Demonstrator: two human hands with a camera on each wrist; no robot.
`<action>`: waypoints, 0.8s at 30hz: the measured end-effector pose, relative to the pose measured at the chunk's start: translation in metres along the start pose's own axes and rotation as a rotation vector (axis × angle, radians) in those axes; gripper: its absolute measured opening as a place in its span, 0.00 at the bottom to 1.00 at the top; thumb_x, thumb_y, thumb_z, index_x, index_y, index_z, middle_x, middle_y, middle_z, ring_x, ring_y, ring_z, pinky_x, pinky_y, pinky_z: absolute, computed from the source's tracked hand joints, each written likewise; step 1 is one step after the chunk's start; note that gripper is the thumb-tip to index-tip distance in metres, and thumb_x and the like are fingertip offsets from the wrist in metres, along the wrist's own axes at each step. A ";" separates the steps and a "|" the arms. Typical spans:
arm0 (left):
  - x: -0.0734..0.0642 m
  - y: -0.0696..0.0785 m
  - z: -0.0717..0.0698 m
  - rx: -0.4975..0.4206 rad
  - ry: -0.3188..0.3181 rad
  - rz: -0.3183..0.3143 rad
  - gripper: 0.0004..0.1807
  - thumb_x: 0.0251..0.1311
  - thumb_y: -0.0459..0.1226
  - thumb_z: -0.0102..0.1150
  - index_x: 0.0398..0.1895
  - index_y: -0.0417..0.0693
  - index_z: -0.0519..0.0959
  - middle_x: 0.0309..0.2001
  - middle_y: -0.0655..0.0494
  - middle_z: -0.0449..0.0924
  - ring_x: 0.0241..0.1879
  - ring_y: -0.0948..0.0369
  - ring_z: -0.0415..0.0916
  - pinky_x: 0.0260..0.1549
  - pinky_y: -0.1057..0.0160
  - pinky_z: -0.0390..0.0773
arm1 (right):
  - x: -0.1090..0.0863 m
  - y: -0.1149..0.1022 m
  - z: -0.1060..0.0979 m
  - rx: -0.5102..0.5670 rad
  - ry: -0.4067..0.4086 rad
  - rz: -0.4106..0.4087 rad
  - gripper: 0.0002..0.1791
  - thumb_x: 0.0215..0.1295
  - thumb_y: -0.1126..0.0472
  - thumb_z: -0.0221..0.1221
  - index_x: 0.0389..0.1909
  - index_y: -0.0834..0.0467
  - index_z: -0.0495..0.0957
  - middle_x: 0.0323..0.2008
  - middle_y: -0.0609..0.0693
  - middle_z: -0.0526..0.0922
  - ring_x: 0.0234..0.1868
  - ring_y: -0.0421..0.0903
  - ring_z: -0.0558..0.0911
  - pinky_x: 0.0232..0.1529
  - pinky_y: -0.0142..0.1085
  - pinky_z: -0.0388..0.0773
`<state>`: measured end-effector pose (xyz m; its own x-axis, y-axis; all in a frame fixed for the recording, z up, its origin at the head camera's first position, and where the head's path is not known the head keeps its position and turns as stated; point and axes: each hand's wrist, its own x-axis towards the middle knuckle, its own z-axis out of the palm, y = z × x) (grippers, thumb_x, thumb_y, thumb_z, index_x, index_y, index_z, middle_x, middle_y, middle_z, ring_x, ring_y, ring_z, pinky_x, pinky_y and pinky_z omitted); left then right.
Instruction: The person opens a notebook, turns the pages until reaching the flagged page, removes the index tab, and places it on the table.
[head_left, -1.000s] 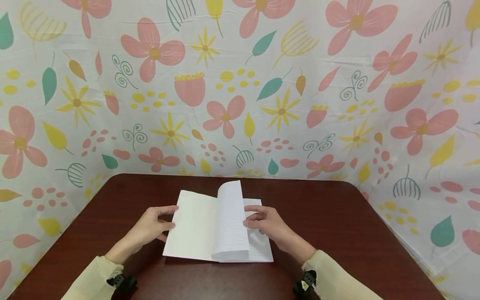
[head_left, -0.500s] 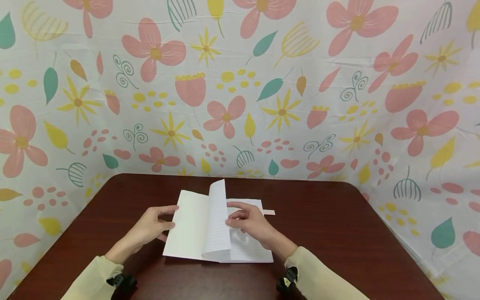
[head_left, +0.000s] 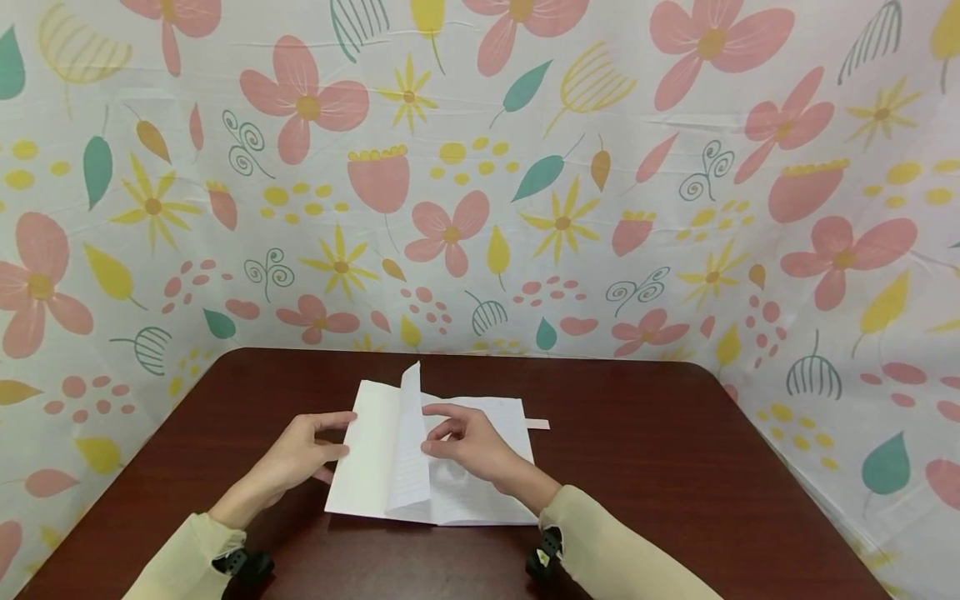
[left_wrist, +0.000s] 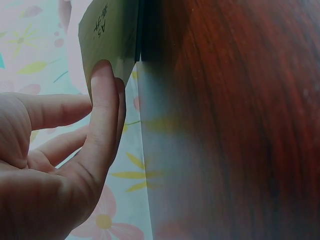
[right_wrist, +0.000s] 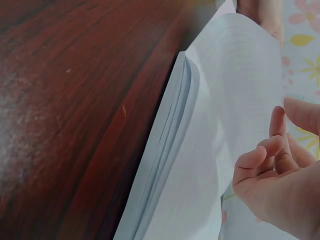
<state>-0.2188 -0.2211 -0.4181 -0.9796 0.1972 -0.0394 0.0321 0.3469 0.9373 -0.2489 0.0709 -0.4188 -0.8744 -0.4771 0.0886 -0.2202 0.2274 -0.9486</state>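
Note:
An open notebook (head_left: 480, 492) with white lined pages lies on the table. My left hand (head_left: 300, 454) holds the left cover (head_left: 363, 467) by its outer edge; in the left wrist view, fingers lie against the cover's outer side (left_wrist: 112, 37), which bears small dark writing. A lined page (head_left: 408, 454) stands raised and curved near the spine. My right hand (head_left: 468, 446) pinches that page's free edge between thumb and fingers, and the other fingers curl in, as the right wrist view shows. Beyond the notebook's right edge, a pale pinkish strip (head_left: 537, 424) sticks out.
The dark red-brown table (head_left: 637, 467) has rounded far corners. A white cloth (head_left: 480, 250) with pink, yellow and green flowers hangs behind and at both sides. Black wrist cameras (head_left: 243, 564) sit at both pale cuffs.
My right hand has moved left, bringing the raised page with it toward the left cover. More of the right-hand page and the pale strip now show. The left hand has stayed still.

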 end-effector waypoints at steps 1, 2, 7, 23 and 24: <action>0.000 0.000 0.000 -0.002 0.000 -0.001 0.29 0.67 0.23 0.61 0.72 0.28 0.70 0.70 0.28 0.68 0.45 0.50 0.87 0.32 0.50 0.88 | 0.001 -0.001 0.001 -0.008 -0.002 -0.007 0.28 0.68 0.65 0.69 0.69 0.61 0.77 0.37 0.51 0.89 0.37 0.42 0.82 0.33 0.33 0.70; 0.000 0.000 0.000 0.000 0.000 0.001 0.29 0.68 0.23 0.62 0.72 0.28 0.70 0.70 0.28 0.68 0.45 0.50 0.87 0.32 0.50 0.88 | 0.002 -0.001 0.003 -0.016 -0.005 -0.015 0.28 0.68 0.65 0.69 0.69 0.61 0.77 0.38 0.51 0.88 0.36 0.42 0.82 0.32 0.32 0.69; 0.000 0.001 0.001 0.009 0.005 -0.001 0.29 0.67 0.23 0.62 0.72 0.28 0.70 0.69 0.28 0.69 0.44 0.50 0.87 0.32 0.50 0.88 | 0.004 -0.002 0.009 -0.017 -0.020 -0.035 0.30 0.69 0.66 0.69 0.70 0.62 0.76 0.44 0.55 0.89 0.39 0.42 0.82 0.36 0.32 0.76; 0.003 -0.003 0.000 -0.034 -0.009 0.004 0.30 0.70 0.26 0.61 0.73 0.25 0.67 0.68 0.28 0.71 0.43 0.48 0.88 0.31 0.49 0.88 | 0.013 -0.005 0.033 0.037 -0.119 0.002 0.31 0.72 0.61 0.67 0.74 0.54 0.74 0.61 0.55 0.85 0.28 0.45 0.82 0.31 0.32 0.78; 0.003 -0.003 0.000 -0.040 -0.014 0.003 0.29 0.72 0.27 0.60 0.73 0.25 0.67 0.68 0.29 0.71 0.43 0.49 0.88 0.32 0.49 0.88 | 0.013 -0.006 0.034 0.028 -0.126 0.012 0.31 0.72 0.61 0.68 0.74 0.53 0.74 0.61 0.54 0.85 0.26 0.45 0.80 0.28 0.32 0.76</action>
<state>-0.2220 -0.2217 -0.4211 -0.9766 0.2110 -0.0413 0.0266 0.3094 0.9506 -0.2445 0.0341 -0.4227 -0.8152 -0.5778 0.0397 -0.1961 0.2109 -0.9576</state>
